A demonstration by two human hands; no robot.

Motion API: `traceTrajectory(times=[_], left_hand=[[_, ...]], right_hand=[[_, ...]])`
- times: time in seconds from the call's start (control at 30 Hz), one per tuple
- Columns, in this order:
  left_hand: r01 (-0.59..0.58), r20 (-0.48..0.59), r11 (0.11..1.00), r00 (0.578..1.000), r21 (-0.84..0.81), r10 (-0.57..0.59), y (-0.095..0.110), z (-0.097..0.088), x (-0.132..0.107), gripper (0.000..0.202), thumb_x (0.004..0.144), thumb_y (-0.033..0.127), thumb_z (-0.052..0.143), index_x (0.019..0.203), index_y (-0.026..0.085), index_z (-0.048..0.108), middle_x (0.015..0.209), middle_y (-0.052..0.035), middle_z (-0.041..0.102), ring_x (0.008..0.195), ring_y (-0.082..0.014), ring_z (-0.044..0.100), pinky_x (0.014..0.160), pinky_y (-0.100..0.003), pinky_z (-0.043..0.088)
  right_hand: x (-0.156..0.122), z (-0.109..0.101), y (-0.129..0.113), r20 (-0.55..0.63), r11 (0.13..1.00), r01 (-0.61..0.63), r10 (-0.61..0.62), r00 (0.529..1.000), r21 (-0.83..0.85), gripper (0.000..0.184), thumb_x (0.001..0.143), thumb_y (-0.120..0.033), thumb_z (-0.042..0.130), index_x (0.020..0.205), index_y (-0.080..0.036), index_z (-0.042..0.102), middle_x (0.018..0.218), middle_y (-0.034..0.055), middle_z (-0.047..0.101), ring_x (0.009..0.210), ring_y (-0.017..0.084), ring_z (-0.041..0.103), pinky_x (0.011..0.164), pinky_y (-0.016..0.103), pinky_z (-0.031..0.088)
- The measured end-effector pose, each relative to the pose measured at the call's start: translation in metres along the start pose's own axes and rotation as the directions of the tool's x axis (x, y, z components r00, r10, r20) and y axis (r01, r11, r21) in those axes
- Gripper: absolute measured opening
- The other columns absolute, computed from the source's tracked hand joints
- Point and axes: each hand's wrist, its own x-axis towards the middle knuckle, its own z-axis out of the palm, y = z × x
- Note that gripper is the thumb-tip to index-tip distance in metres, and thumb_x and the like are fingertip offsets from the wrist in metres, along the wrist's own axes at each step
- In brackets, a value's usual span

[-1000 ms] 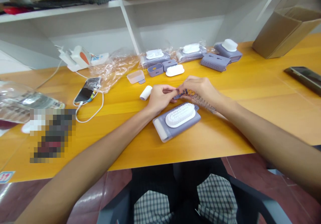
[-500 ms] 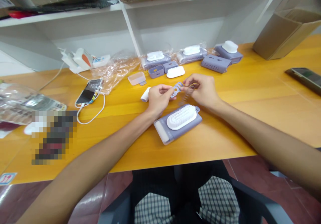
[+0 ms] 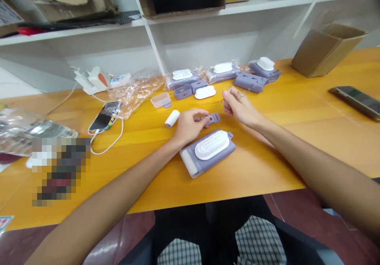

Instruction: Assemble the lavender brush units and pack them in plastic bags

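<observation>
My left hand [image 3: 190, 127] pinches a small flat purple plastic piece [image 3: 215, 118] with cut-outs, just above the table. To its right, my right hand [image 3: 240, 106] is closed on a thin coiled wire [image 3: 241, 95], which looks like a spring; only loose ends of it show at the fingers. Below my hands lies a purple case [image 3: 204, 165] with a clear end cover, and a white scrub brush [image 3: 212, 144] rests on it, bristles up. A small white roller [image 3: 172, 118] lies just left of my left hand.
Behind my hands are an open purple box [image 3: 183, 92], a white brush [image 3: 205, 92], a translucent cover [image 3: 160, 100] and several bagged purple cases. A cardboard box [image 3: 316, 55] stands back right, a phone [image 3: 356, 102] below it. A charging phone [image 3: 104, 116] lies left.
My hands have moved apart. The right one drew back to the right with the wire, while the left one lowered the purple piece toward the table. The view has tilted up slightly.
</observation>
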Motion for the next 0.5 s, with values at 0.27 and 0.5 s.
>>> traceTrajectory(times=[0.27, 0.5], left_hand=[[-0.283, 0.200, 0.884, 0.954, 0.373, 0.221, 0.0087, -0.0075, -0.0001, 0.013, 0.088, 0.021, 0.075, 0.100, 0.022, 0.080, 0.112, -0.0062, 0.080, 0.106, -0.0234, 0.073, 0.103, -0.042, 0.053], [-0.193, 0.121, 0.956, 0.978, 0.219, 0.169, 0.0064, -0.0093, 0.0004, 0.034, 0.085, 0.039, 0.082, 0.114, 0.022, 0.078, 0.120, -0.0093, 0.079, 0.113, -0.0258, 0.073, 0.103, -0.040, 0.053]], right_hand=[[0.0033, -0.0072, 0.0064, 0.226, 0.978, -0.178, 0.150, 0.963, 0.109, 0.042, 0.069, -0.049, 0.092, 0.086, -0.017, 0.071, 0.064, -0.0002, 0.067, 0.054, 0.012, 0.056, 0.050, 0.027, 0.045], [-0.0007, -0.0056, -0.0031, 0.352, 0.917, -0.285, 0.178, 0.919, 0.280, 0.038, 0.061, -0.038, 0.097, 0.087, -0.018, 0.077, 0.074, 0.0028, 0.078, 0.062, 0.015, 0.069, 0.062, 0.031, 0.059]])
